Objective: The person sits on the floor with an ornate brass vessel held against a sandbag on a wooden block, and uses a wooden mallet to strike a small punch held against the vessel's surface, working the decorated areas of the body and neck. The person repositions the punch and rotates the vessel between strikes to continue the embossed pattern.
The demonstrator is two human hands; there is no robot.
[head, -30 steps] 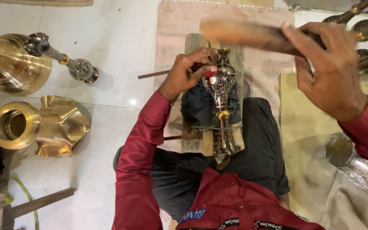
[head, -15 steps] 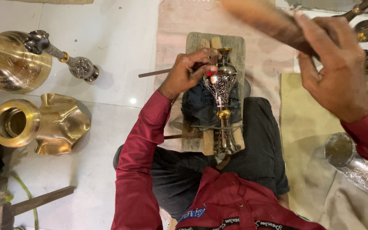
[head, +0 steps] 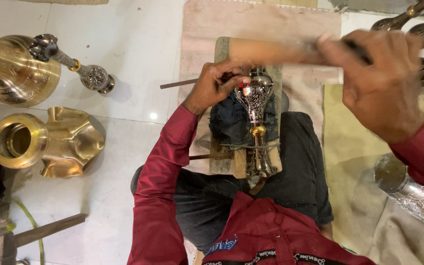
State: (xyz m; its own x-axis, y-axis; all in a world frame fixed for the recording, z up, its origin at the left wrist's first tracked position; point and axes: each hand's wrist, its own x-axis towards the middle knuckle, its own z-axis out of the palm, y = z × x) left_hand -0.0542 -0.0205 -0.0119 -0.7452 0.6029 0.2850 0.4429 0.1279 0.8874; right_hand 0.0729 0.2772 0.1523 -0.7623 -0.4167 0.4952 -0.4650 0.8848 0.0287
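An ornate silver and gold metal stem (head: 255, 105) lies strapped to a wooden block (head: 222, 162) across my lap. My left hand (head: 217, 83) rests at the stem's upper end, pinching a thin dark metal rod (head: 177, 84) whose tip is hidden by the fingers. My right hand (head: 384, 83) is raised at the right, shut on a wooden stick (head: 271, 50). The blurred stick reaches left just above my left hand and the stem's top.
Two brass vessels (head: 20, 68) (head: 45, 142) and another ornate stem (head: 84, 73) stand on the white tile floor at left. More metal stems (head: 418, 29) lie top right, a silver cup (head: 408, 189) lower right, a wooden handle (head: 50, 228) lower left. A pink cloth (head: 212, 24) lies under the block.
My right hand lifted the wooden stick up and away, then swung it back down and left over the stem's top. My left hand stayed on the rod.
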